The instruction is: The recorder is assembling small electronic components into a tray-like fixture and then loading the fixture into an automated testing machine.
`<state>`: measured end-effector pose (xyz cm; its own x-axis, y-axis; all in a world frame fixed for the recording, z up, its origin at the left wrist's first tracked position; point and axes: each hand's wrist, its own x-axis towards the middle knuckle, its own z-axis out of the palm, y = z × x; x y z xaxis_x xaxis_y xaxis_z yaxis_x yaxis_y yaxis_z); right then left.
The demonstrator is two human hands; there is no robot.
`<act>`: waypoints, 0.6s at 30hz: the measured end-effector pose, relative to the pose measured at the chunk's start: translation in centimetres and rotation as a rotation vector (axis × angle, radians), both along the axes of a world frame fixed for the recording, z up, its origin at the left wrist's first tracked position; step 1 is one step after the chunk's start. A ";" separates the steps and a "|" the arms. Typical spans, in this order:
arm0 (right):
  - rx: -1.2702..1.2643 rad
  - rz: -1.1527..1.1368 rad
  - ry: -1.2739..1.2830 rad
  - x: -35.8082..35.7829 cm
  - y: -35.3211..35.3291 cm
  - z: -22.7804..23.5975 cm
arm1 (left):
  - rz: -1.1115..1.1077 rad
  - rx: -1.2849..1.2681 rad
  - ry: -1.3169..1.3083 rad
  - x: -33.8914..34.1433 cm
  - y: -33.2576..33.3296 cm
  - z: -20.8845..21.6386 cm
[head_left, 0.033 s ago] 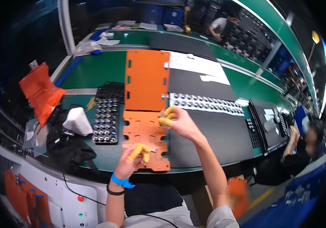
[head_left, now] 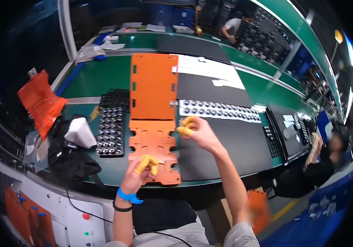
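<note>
While your left hand (head_left: pixel 142 168) hovers over or rests on the near end of the orange board (head_left: pixel 153 138) at lower centre, its yellow-covered fingers curl inward; whether they pinch anything, you cannot tell. Your right hand (head_left: pixel 200 133), mid-frame, is just beside the board's right edge, above the black mat (head_left: pixel 226 154), thumb and forefinger bent toward each other, their grip unclear. Left of the board stands a black tray (head_left: pixel 110 155) of shiny round pieces; right, a white strip (head_left: pixel 197 115) bears dark round ones.
</note>
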<state>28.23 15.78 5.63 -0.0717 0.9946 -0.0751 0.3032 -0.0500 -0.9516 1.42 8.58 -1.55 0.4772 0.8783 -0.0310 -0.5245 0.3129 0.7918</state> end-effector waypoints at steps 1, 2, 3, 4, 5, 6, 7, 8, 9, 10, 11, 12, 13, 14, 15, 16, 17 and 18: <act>0.066 -0.068 0.073 3.1 -1.1 -1.0 | -0.009 0.035 0.009 0.3 0.2 0.0; 0.073 -0.174 0.124 6.6 -2.0 -2.2 | -0.016 0.039 0.027 0.5 0.2 0.1; 0.053 -0.276 0.114 9.3 -3.0 -2.5 | -0.006 0.026 0.022 0.5 0.2 -0.2; 0.073 -0.378 0.006 13.0 -3.9 -3.7 | 0.000 0.016 0.013 0.8 0.1 -0.2; 0.061 -0.501 -0.058 16.4 -4.7 -5.1 | 0.017 0.007 0.028 1.1 0.1 -0.2; 0.114 -0.599 -0.070 19.7 -5.6 -6.6 | 0.016 0.007 0.022 1.2 0.1 -0.4; 0.110 -0.641 -0.133 23.1 -6.6 -7.8 | 0.012 0.006 0.015 1.5 0.2 -0.6; 0.109 -0.662 -0.155 25.0 -7.4 -8.2 | 0.011 -0.016 0.000 1.4 0.2 -0.5; 0.108 -0.683 -0.176 26.7 -8.1 -8.8 | 0.037 -0.020 0.008 1.5 0.1 -0.4; 0.036 -0.698 -0.214 27.8 -8.6 -8.5 | 0.067 -0.025 0.018 1.5 -0.1 -0.4; 0.043 -0.790 -0.486 28.8 -8.8 -8.7 | 0.076 -0.014 0.044 1.3 0.0 -0.7; 0.048 -0.874 -0.761 29.7 -9.0 -8.9 | 0.077 -0.007 0.027 1.5 0.2 -0.7; 0.056 -0.980 -0.968 29.1 -9.2 -8.1 | 0.082 -0.001 0.012 1.5 0.3 -0.6; 0.060 -0.992 -1.053 29.8 -9.4 -8.3 | 0.096 -0.027 -0.006 1.5 0.3 -0.6; 0.063 -1.001 -1.140 30.6 -9.7 -8.6 | 0.131 -0.047 0.002 1.5 0.1 -0.6; 0.035 -1.038 -1.144 30.5 -9.7 -8.1 | 0.169 -0.065 0.006 1.7 -0.1 -0.5; 0.178 -1.027 -1.112 30.7 -9.6 -8.5 | 0.193 -0.039 0.038 1.8 -0.1 -0.7; 0.320 -1.011 -1.077 31.1 -9.4 -8.8 | 0.194 -0.037 0.041 1.8 0.0 -0.7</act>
